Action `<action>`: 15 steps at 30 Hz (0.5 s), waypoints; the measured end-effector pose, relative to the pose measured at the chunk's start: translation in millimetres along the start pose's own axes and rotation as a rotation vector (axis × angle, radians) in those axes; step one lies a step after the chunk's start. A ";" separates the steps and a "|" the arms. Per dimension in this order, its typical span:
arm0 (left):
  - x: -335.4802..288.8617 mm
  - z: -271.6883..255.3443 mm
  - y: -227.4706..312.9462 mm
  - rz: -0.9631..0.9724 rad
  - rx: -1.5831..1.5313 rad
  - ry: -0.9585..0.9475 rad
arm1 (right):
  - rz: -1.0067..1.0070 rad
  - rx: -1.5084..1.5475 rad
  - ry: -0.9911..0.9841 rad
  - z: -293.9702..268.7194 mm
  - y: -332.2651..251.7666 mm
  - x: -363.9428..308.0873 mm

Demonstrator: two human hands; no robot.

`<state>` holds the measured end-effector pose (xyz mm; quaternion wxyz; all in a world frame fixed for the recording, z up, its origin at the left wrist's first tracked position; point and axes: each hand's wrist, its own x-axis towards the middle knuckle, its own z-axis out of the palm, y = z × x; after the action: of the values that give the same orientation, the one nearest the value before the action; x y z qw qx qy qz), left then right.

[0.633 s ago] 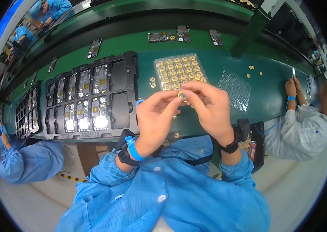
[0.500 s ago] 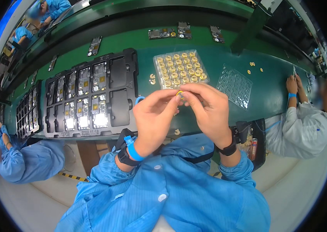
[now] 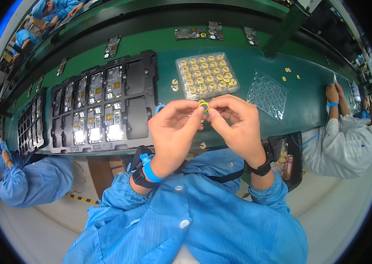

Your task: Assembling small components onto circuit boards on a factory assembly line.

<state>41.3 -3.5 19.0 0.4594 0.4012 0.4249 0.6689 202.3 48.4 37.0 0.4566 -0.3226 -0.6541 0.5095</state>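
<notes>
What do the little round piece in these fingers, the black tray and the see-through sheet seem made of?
Round piece: its even grey middle suggests metal, its bright yellow rim perhaps plastic; too small to be sure.
Black tray: probably moulded plastic, mostly matte, with pockets formed into its body.
See-through sheet: likely glossy plastic; the green table shows through and moulded shapes catch light.

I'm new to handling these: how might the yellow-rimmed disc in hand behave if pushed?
The yellow-rimmed disc is probably light, being small beside the left fingers. Its round outline suggests it could roll on edge. Its face looks flat, so laid down it would likely slide.
</notes>
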 end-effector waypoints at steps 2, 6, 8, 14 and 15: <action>-1.4 0.1 1.7 -0.008 0.006 -0.002 | 0.006 -0.023 0.008 0.0 0.5 -0.4; -2.1 -1.9 2.1 -0.019 0.020 -0.027 | 0.020 -0.081 0.002 -2.0 -0.4 -1.0; 0.1 -3.1 2.2 -0.050 0.028 -0.042 | -0.010 -0.094 0.020 0.0 2.2 -0.8; 4.2 -10.4 6.1 -0.153 0.068 -0.160 | -0.135 -0.303 0.006 -0.8 -0.1 -2.2; 5.8 -14.0 5.7 -0.166 0.051 -0.213 | -0.161 -0.341 -0.009 -0.2 -2.0 -1.9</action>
<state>25.3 -1.9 20.8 0.5453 0.4449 0.4223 0.5714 203.3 46.2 38.4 0.4315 -0.3395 -0.7567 0.3547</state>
